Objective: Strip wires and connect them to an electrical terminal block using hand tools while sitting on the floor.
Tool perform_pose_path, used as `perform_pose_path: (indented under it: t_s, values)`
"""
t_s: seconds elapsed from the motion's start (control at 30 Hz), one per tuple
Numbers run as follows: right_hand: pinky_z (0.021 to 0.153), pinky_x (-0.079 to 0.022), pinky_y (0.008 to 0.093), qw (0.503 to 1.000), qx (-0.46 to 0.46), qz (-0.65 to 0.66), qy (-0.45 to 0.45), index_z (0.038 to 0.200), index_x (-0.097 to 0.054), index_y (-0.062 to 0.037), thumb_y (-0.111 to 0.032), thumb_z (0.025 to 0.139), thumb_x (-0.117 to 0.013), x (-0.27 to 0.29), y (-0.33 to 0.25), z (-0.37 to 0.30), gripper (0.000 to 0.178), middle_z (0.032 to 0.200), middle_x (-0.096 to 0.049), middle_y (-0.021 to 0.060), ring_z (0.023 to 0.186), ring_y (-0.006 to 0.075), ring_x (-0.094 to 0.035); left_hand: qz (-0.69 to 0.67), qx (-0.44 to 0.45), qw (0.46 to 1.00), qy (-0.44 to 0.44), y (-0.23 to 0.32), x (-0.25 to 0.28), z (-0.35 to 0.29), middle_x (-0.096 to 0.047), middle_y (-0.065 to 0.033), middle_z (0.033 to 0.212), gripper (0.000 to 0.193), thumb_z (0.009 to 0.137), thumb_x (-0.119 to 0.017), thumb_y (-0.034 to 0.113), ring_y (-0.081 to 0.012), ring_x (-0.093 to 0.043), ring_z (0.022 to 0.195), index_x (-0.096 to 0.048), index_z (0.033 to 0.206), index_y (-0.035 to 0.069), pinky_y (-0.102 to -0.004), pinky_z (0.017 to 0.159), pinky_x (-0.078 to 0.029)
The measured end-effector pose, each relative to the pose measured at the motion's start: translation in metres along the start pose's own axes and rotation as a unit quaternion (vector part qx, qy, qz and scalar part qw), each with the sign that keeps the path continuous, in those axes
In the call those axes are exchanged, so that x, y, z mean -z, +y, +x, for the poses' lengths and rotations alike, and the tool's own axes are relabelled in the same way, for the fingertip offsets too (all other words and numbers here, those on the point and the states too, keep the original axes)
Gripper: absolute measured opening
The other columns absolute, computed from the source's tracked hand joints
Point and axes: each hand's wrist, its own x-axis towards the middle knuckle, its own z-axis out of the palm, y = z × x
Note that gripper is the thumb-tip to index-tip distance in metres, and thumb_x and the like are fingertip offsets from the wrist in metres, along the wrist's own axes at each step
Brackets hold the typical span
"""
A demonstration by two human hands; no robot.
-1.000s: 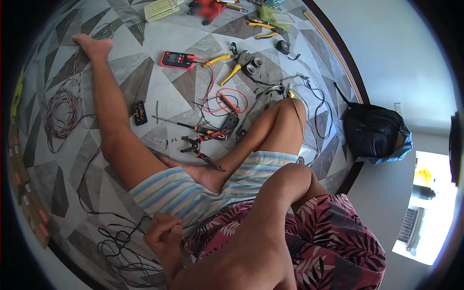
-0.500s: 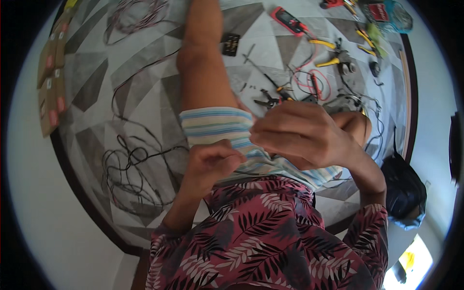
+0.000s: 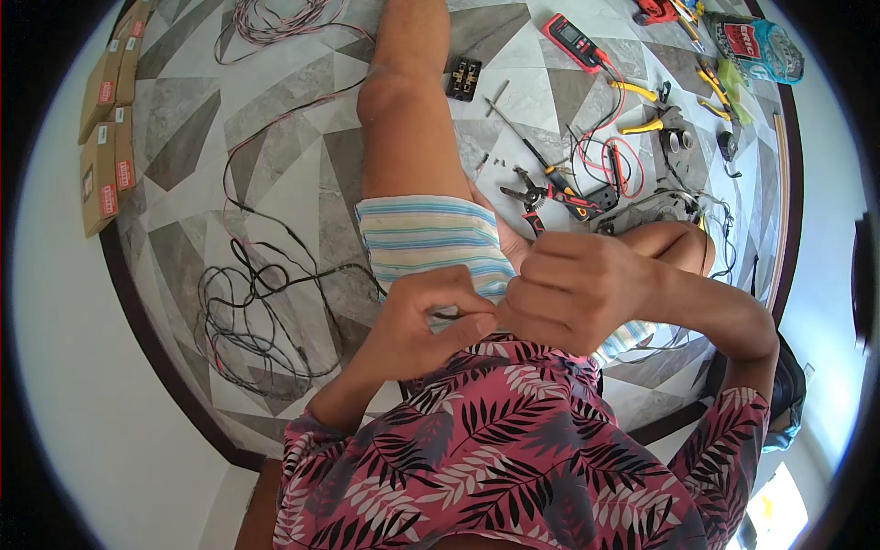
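Note:
Above my lap, my left hand (image 3: 435, 321) is closed in a pinch, thumb against fingers. A short stretch of thin dark wire (image 3: 446, 315) shows inside its curl. My right hand (image 3: 579, 291) is closed with its knuckles up, its fingertips meeting those of my left hand. Whatever lies between the right fingers is hidden. Past the right hand, a wire stripper (image 3: 532, 196) with red and black handles lies on the floor beside a yellow-and-black screwdriver (image 3: 561, 181).
At left lies a tangled black cable (image 3: 266, 302), with cardboard boxes (image 3: 99, 183) by the wall. A red multimeter (image 3: 573, 42), yellow-handled pliers (image 3: 646, 125) and a small black terminal block (image 3: 464, 79) lie ahead. A red-and-black wire coil (image 3: 275, 20) is at far left.
My hands have come together; they were apart half a second ago. The left moved right, and the right dropped slightly lower. The whole view has shifted a little.

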Motion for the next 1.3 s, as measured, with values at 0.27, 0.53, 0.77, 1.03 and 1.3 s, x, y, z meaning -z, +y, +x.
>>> perform_pose_path:
  t_s: [0.27, 0.53, 0.77, 1.03, 1.3]
  values:
    - [0.054, -0.042, 0.0289, 0.917, -0.316, 0.237, 0.055, 0.081, -0.061, -0.0044, -0.013, 0.076, -0.065, -0.015, -0.016, -0.008, 0.01, 0.074, -0.053, 0.0026, 0.063, 0.017, -0.051, 0.216, -0.07, 0.963, 0.144, -0.012, 0.0, -0.007, -0.054, -0.0014, 0.071, 0.014, 0.084, -0.072, 0.01, -0.0098, -0.052, 0.069, -0.071, 0.094, 0.001, -0.0241, 0.068, -0.041]
    - [0.059, -0.045, 0.0292, 0.976, -0.077, -0.128, 0.156, 0.092, -0.064, -0.0006, -0.017, 0.069, -0.067, -0.027, -0.016, -0.001, 0.028, 0.081, -0.059, 0.0053, 0.07, 0.0174, -0.056, -0.048, -0.03, 0.984, 0.171, -0.018, -0.005, -0.005, -0.056, -0.0005, 0.078, 0.02, 0.092, -0.065, 0.014, -0.0076, -0.049, 0.071, -0.068, 0.097, -0.005, -0.0219, 0.066, -0.039]
    - [0.054, -0.044, 0.0292, 0.982, -0.147, -0.068, 0.098, 0.085, -0.062, 0.0011, -0.012, 0.069, -0.065, -0.032, -0.021, -0.003, 0.021, 0.072, -0.057, 0.0055, 0.06, 0.0155, -0.054, 0.0, -0.094, 0.974, 0.207, -0.021, -0.019, -0.006, -0.057, -0.0004, 0.078, 0.014, 0.09, -0.067, 0.009, -0.008, -0.051, 0.073, -0.069, 0.098, -0.002, -0.0215, 0.068, -0.04]
    - [0.047, -0.038, 0.0275, 0.646, -0.554, 0.517, 0.092, 0.094, -0.057, -0.0021, -0.015, 0.086, -0.057, -0.023, -0.038, 0.008, 0.015, 0.066, -0.046, 0.0011, 0.052, 0.0113, -0.045, 0.342, -0.261, 0.876, 0.219, -0.03, -0.015, -0.01, -0.059, -0.0058, 0.079, 0.011, 0.087, -0.068, 0.009, -0.0139, -0.053, 0.071, -0.07, 0.094, 0.0, -0.031, 0.076, -0.044]
    - [0.061, -0.053, 0.0324, 0.987, -0.045, -0.082, 0.129, 0.097, -0.062, -0.0029, -0.017, 0.078, -0.063, -0.011, -0.012, 0.007, 0.023, 0.081, -0.059, 0.0085, 0.074, 0.0175, -0.06, -0.071, -0.043, 0.991, 0.105, -0.012, -0.008, -0.019, -0.061, -0.0039, 0.08, 0.014, 0.091, -0.065, 0.009, -0.0083, -0.052, 0.076, -0.068, 0.092, -0.005, -0.0245, 0.07, -0.041]
